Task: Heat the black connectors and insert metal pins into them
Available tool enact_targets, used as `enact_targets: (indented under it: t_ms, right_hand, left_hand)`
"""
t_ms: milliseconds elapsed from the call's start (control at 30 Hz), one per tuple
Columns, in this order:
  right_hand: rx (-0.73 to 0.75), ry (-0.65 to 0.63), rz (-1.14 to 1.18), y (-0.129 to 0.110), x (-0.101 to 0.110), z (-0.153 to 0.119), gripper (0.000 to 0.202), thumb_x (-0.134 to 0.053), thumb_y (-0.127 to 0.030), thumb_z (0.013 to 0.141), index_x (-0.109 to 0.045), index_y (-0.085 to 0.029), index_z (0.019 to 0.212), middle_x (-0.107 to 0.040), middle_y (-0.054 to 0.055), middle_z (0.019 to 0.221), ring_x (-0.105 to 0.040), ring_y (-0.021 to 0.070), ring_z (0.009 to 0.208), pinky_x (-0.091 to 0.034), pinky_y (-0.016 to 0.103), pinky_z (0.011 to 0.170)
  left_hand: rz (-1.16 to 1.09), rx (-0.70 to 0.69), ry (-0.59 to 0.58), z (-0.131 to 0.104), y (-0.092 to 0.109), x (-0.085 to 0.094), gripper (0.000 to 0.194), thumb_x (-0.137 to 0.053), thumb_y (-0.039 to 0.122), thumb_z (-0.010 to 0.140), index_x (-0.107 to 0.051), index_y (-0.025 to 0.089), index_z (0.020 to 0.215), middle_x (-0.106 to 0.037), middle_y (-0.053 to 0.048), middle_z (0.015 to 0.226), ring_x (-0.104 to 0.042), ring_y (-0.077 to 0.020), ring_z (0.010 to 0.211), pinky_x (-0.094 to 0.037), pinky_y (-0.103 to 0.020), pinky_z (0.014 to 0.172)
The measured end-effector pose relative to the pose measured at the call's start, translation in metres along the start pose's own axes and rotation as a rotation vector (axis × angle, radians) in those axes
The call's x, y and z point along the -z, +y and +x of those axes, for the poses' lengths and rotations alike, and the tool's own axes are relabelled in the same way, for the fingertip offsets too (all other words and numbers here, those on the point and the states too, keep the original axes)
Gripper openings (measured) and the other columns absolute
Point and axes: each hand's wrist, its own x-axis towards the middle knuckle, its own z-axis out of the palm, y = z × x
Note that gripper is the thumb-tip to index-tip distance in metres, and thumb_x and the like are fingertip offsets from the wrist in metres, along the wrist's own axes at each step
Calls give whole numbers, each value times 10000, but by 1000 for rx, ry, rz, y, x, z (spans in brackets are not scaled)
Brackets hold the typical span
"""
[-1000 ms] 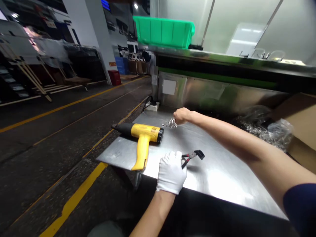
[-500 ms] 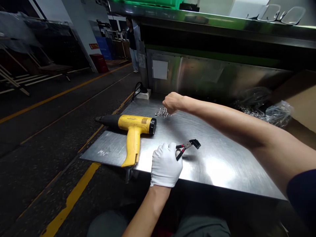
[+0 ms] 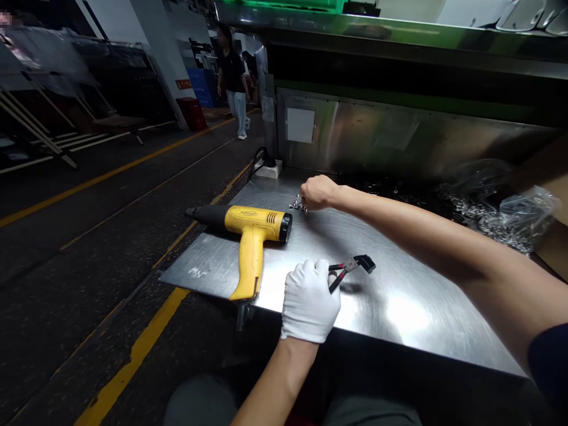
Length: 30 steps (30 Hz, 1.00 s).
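Observation:
My left hand [image 3: 310, 302], in a white glove, is wrapped around the handles of a pair of pliers [image 3: 349, 265]. A small black piece [image 3: 366, 263] sits at the jaws of the pliers, just above the metal table [image 3: 381, 236]. Farther back, my bare right hand [image 3: 318, 192] is curled over a loose group of small shiny metal parts [image 3: 298, 206]. Its fingertips are turned away, so what they pinch, if anything, is hidden. Left of both hands lies a yellow heat gun [image 3: 252, 228] on its side, its black nozzle pointing left.
A white power strip [image 3: 268, 169] with a black plug stands at the table's back corner. Many small metal parts [image 3: 501, 222] and a clear plastic bag [image 3: 532, 204] are at the right rear. A shelf [image 3: 399, 38] overhangs the back. A person [image 3: 233, 77] is in the aisle.
The view has turned a little to the left. My right hand has come slightly nearer over the metal parts; my left hand keeps its hold on the pliers. The person in the aisle appears closer.

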Motion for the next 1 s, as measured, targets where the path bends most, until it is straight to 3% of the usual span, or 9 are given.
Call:
enact_targets:
  t_ms: [533,1000]
  right_hand:
    - [-23,95,90,3,-24,5,348,-629,-381,969,-615,-145,1225,-625,108,1225,-634,238,1056,-550,448,905]
    - [-51,58,140,-7,-23,2,351,-631,-379,968,-613,-142,1227,-622,112,1228,-633,239,1057,-552,445,903]
  left_hand:
    - [-30,30,-106,2,0,6,204,-427,299,949,-600,218,879,-636,-100,856,-586,-272,805,-384,-419,689]
    - [-137,90,-3,-6,-2,0,96,-509,240,895,-602,232,873,-638,-77,830,-596,-262,789,-445,-409,687]
